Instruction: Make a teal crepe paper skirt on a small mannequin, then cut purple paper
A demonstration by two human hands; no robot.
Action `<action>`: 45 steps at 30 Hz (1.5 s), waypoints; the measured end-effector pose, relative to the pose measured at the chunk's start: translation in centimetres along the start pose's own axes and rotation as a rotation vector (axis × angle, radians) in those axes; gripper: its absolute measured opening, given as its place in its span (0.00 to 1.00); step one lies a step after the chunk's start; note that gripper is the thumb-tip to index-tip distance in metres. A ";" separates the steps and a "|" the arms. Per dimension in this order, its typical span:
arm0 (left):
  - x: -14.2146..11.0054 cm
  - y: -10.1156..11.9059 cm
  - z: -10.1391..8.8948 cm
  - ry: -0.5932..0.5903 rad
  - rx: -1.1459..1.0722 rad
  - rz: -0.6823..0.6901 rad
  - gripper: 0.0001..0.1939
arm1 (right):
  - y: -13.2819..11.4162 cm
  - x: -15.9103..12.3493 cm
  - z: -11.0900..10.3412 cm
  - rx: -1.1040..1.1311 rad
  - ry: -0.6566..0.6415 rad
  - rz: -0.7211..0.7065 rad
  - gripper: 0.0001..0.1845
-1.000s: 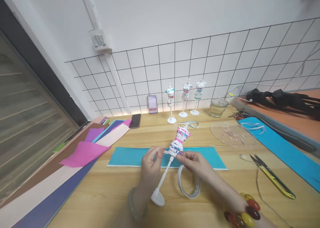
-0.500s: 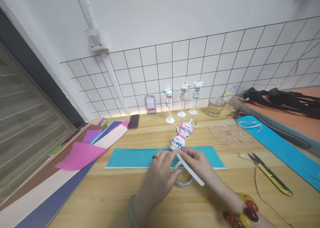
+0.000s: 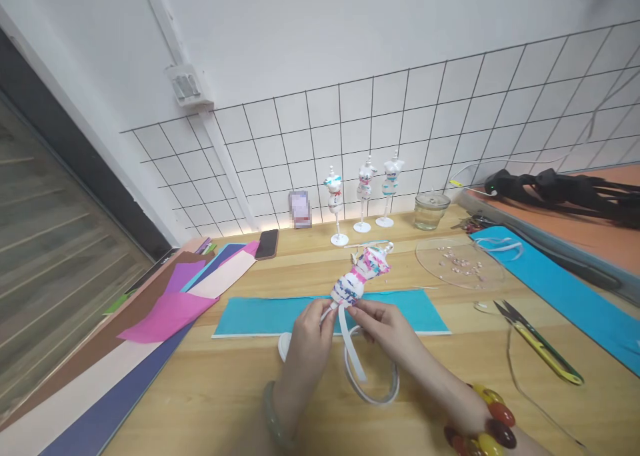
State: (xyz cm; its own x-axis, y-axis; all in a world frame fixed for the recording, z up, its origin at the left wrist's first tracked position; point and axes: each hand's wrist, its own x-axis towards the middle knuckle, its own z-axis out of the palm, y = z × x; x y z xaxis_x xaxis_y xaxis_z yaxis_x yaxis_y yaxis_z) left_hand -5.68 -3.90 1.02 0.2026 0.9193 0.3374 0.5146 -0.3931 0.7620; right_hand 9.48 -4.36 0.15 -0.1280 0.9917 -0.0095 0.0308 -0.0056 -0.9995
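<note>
A mini dress-form mannequin [image 3: 354, 276], patterned in pink, blue and white, lies tilted in front of me with its neck to the upper right. My left hand [image 3: 313, 333] is closed around its thin stand pole; the round white stand base [image 3: 284, 346] sticks out beside the wrist. At the form's lower edge, my right hand [image 3: 383, 323] pinches a white tape strip [image 3: 351, 349], whose free end dangles down. Just below the right hand is a tape roll [image 3: 373, 399], seen as a ring. Under both hands lies a blue fabric-like strip [image 3: 255, 316] with a white front edge.
Three small dress forms [image 3: 336, 193] stand at the back near a glass of liquid [image 3: 431, 211] and a phone [image 3: 267, 244]. To the right are a clear dish [image 3: 493, 273] of small beads, thread snips [image 3: 543, 349] and a blue sheet [image 3: 565, 296]. Coloured sheets [image 3: 170, 316] lie left.
My left hand has moved to the stand pole, and the dress form tilts further over. The tape strip now hangs from the form's lower edge, and the tape ring sits lower.
</note>
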 end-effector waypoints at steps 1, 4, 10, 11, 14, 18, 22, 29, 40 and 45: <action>0.0 0.0 0.0 0.017 0.012 0.009 0.10 | 0.0 0.1 -0.1 0.018 -0.015 0.023 0.21; 0.1 -0.2 0.0 0.056 0.029 0.017 0.10 | -0.1 0.1 -0.1 0.062 -0.003 0.056 0.20; 0.3 -0.7 0.2 0.051 0.049 0.062 0.11 | -0.7 -0.4 0.1 0.056 -0.051 0.003 0.21; 0.3 -0.8 0.3 0.051 0.044 0.063 0.11 | -0.8 -0.5 0.1 0.057 -0.054 -0.004 0.21; 0.3 -0.9 0.4 0.057 0.027 0.062 0.11 | -0.8 -0.6 0.1 0.061 -0.061 -0.016 0.21; 0.3 -1.1 0.4 0.056 0.067 0.075 0.13 | -0.7 -0.4 -0.1 0.112 -0.097 0.003 0.21; 0.3 -1.1 0.2 0.055 0.100 0.075 0.14 | -0.4 -0.3 -0.1 0.166 -0.115 0.037 0.20; 0.3 -0.9 0.2 0.054 0.102 0.073 0.15 | -0.5 -0.5 0.4 0.177 -0.110 0.040 0.20; 0.7 -0.8 -0.3 -0.022 -0.057 -0.045 0.16 | 0.0 0.1 0.0 0.063 -0.067 -0.006 0.20; 0.7 -0.8 -0.5 -0.087 -0.134 -0.089 0.18 | 0.0 0.3 -0.2 0.039 -0.060 -0.018 0.21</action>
State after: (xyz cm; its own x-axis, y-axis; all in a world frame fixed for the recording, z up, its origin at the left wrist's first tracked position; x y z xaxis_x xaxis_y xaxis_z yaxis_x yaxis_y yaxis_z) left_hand -6.36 -2.92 0.97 0.2354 0.9465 0.2206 0.4191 -0.3037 0.8556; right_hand 9.64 -4.04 0.11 -0.1874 0.9822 0.0082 -0.0110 0.0062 -0.9999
